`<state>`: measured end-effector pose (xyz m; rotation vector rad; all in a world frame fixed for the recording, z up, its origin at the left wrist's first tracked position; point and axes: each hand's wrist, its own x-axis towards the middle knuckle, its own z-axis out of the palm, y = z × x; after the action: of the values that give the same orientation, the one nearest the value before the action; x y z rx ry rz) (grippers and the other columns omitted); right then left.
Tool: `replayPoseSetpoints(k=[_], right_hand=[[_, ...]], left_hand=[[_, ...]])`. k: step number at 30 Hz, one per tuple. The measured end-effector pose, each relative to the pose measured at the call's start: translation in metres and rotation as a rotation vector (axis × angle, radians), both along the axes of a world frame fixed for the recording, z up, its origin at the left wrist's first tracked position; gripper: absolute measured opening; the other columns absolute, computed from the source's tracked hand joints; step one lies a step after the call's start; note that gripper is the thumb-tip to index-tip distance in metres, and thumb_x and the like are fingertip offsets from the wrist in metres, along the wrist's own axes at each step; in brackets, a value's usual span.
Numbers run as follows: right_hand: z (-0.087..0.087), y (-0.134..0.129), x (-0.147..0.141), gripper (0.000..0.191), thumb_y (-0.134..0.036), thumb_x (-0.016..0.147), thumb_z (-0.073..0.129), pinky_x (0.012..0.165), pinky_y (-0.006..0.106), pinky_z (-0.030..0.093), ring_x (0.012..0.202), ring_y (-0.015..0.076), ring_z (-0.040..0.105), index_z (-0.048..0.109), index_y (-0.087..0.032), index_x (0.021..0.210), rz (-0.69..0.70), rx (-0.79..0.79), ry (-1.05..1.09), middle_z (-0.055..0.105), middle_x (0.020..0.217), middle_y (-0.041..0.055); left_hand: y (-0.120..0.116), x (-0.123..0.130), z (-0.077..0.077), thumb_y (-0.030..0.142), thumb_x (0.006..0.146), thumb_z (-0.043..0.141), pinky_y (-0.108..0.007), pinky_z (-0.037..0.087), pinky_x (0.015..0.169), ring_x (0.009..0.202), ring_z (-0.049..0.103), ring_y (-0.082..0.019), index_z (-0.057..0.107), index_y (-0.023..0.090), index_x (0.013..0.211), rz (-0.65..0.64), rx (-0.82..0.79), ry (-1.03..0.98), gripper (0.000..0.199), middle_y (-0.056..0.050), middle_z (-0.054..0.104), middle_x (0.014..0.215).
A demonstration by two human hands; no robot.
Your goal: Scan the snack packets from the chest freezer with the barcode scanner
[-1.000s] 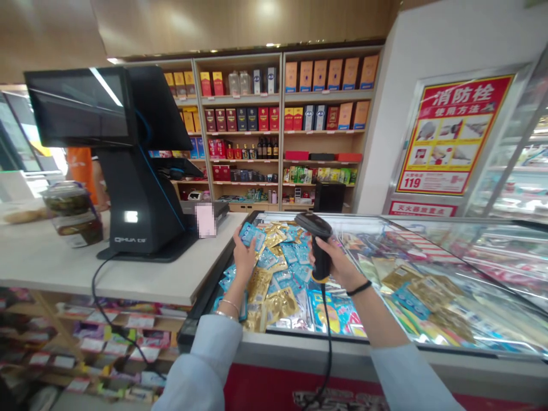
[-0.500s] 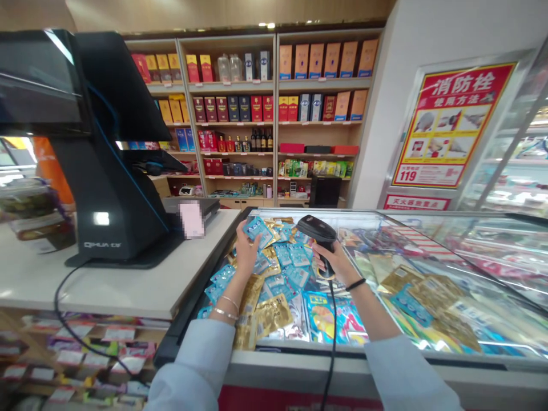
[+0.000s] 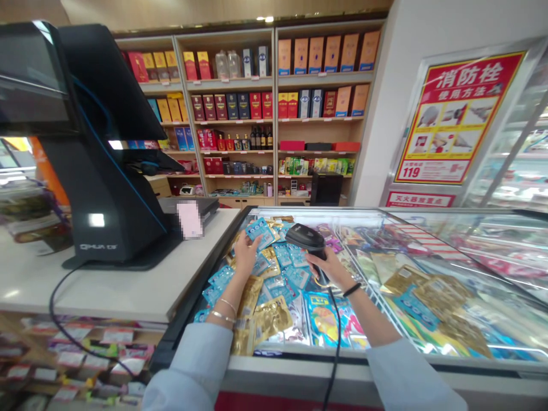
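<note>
Head view. The left hand [image 3: 245, 256], at 7 o'clock from centre, grasps a blue packet [image 3: 260, 230] between thumb and fingers, its printed face tilted upward. The right hand [image 3: 330, 266], at 4 o'clock, is wrapped round the grip of a black handheld barcode scanner [image 3: 306, 237]. The scanner head points toward 9 o'clock, near the held packet but not touching it. A black cable [image 3: 339, 331] runs from the scanner grip toward 6 o'clock.

Beneath both hands, a glass-topped display chest [image 3: 295, 364] spans 3 to 7 o'clock. Loose blue packets [image 3: 296, 276] and gold packets [image 3: 274, 317] overlap below the left hand; a bright pictorial pouch [image 3: 322, 321] lies at 5 o'clock.

The white counter [image 3: 128, 294] adjoins at 8 o'clock and carries a black point-of-sale terminal [image 3: 109, 194] at 9 o'clock. Shelving [image 3: 319, 130] with boxed goods stands at 12 o'clock; a red fire-hydrant instruction poster [image 3: 460, 117] occupies 2 o'clock.
</note>
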<state>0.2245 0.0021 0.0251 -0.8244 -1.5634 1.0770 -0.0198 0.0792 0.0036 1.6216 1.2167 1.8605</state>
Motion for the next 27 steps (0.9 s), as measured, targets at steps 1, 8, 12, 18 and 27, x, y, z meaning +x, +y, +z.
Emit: replayPoseSetpoints(k=[1, 8, 12, 18, 27], right_hand=[[0.0, 0.0, 0.0, 0.034, -0.05, 0.075, 0.072, 0.036, 0.024, 0.037, 0.035, 0.01, 0.042, 0.059, -0.019, 0.073, 0.004, 0.001, 0.0, 0.05, 0.047, -0.0039], [-0.001, -0.003, -0.003, 0.035, -0.05, 0.076, 0.072, 0.035, 0.023, 0.033, 0.034, 0.0092, 0.04, 0.057, -0.019, 0.074, 0.062, -0.019, -0.023, 0.048, 0.044, -0.0056], [0.001, -0.004, -0.003, 0.036, -0.051, 0.075, 0.073, 0.035, 0.022, 0.032, 0.033, 0.0088, 0.041, 0.056, -0.019, 0.073, 0.101, -0.03, -0.022, 0.047, 0.045, -0.006], [-0.001, -0.004, -0.005, 0.035, -0.049, 0.075, 0.073, 0.035, 0.022, 0.031, 0.033, 0.0092, 0.041, 0.056, -0.019, 0.07, 0.113, -0.044, -0.061, 0.048, 0.044, -0.0051], [-0.002, -0.005, -0.005, 0.032, -0.047, 0.075, 0.074, 0.034, 0.022, 0.032, 0.033, 0.0093, 0.041, 0.057, -0.019, 0.073, 0.132, -0.059, -0.047, 0.049, 0.044, -0.0057]], left_hand=[[0.0, 0.0, 0.001, 0.037, 0.08, 0.066, -0.033, 0.055, 0.078, 0.085, 0.069, -0.021, 0.06, 0.018, 0.098, 0.017, -0.004, -0.002, 0.027, -0.005, 0.073, 0.09], [-0.009, -0.004, 0.008, 0.04, 0.08, 0.065, -0.03, 0.054, 0.077, 0.084, 0.069, -0.02, 0.054, 0.02, 0.086, 0.097, -0.008, -0.03, 0.024, -0.004, 0.073, 0.088], [-0.01, -0.005, 0.009, 0.041, 0.079, 0.065, -0.03, 0.053, 0.076, 0.081, 0.069, -0.02, 0.053, 0.021, 0.084, 0.113, -0.005, -0.045, 0.025, -0.004, 0.073, 0.087], [-0.01, -0.006, 0.008, 0.04, 0.079, 0.066, -0.029, 0.054, 0.075, 0.079, 0.07, -0.02, 0.051, 0.021, 0.082, 0.114, -0.013, -0.046, 0.025, -0.004, 0.073, 0.086], [-0.01, -0.005, 0.008, 0.039, 0.08, 0.066, -0.032, 0.054, 0.081, 0.085, 0.071, -0.021, 0.053, 0.02, 0.084, 0.091, -0.006, -0.067, 0.023, -0.005, 0.074, 0.089]])
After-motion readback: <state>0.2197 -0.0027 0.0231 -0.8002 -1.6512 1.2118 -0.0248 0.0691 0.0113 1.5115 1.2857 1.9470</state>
